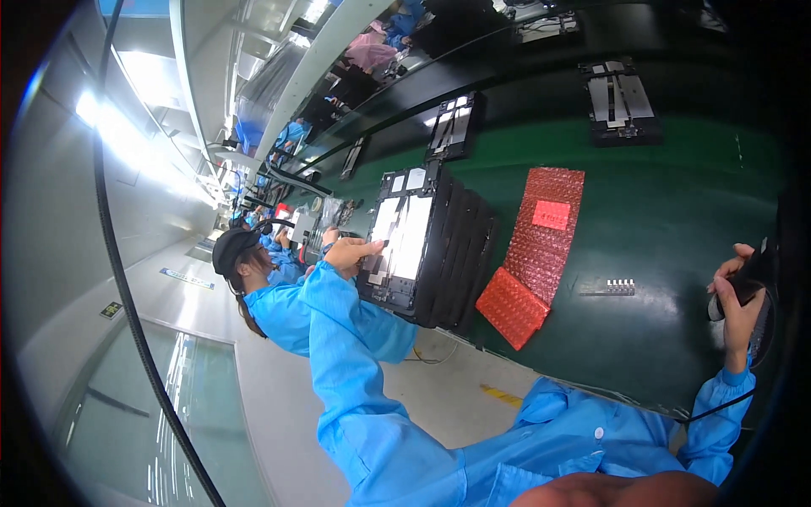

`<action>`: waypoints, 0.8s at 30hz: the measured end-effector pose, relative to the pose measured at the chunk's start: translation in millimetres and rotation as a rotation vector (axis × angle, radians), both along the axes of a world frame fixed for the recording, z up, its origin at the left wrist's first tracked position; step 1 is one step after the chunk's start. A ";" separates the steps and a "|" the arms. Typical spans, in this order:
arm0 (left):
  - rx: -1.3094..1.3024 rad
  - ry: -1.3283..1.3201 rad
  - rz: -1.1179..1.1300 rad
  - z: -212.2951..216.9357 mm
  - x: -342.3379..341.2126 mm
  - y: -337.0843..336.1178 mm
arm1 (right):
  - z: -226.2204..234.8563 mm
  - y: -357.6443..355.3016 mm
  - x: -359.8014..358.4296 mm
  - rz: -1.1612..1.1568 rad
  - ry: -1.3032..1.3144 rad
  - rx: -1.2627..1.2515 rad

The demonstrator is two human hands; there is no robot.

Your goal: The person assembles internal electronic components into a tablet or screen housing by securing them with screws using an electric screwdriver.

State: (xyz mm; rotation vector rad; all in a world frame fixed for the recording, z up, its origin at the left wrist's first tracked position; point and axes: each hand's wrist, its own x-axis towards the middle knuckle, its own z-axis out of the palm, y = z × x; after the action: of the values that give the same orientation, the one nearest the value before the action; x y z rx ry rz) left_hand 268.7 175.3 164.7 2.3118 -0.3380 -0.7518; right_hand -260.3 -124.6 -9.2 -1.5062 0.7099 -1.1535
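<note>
One hand at the stack of tablet-like units, the other around a dark tool.
From where I stand, the left grip [346, 253] rests its fingers at the edge of the top unit [400, 232]; I can't tell whether they pinch it. The right grip [733, 306] is wrapped around a black handheld object [748, 280], its kind unclear. The stack [460, 253] stands near the edge of the green table [659, 211], so a sideways push could slide the upper units off, or a careless fingertip could scuff the exposed panels. Beside it lies red bubble wrap [545, 241]; farther right, a small comb-like part [610, 287] could get swept away by the right sleeve [716, 418].
</note>
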 end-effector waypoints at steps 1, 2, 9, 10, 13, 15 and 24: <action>-0.017 -0.002 -0.022 1.6 0.5 -6.9 | -0.1 3.0 -3.1 -0.021 0.003 0.005; -0.042 -0.006 -0.035 3.6 0.4 -6.5 | 1.5 4.6 -1.4 -0.040 -0.014 -0.011; -0.229 -0.035 -0.257 49.1 -32.4 2.1 | 20.8 17.3 14.8 -0.054 -0.232 0.017; -0.180 -0.155 -0.332 62.6 -51.6 -5.2 | 22.4 19.6 11.8 -0.017 -0.215 0.059; -0.353 -0.099 -0.433 68.5 -89.7 -35.5 | 26.2 27.7 4.4 -0.025 -0.252 0.030; -0.443 -0.035 -0.471 54.2 -118.2 -66.6 | 38.1 28.4 -4.9 -0.053 -0.074 -0.025; -0.585 0.484 -0.522 -120.1 -302.7 -185.0 | 70.0 -34.2 -63.0 -0.425 -0.110 -0.229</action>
State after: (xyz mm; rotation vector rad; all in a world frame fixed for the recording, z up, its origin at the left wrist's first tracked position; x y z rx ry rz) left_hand -33.9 -9.7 44.6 1.4436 -0.8240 -1.2372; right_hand -323.3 -158.8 60.8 -1.5048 0.8714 -1.6732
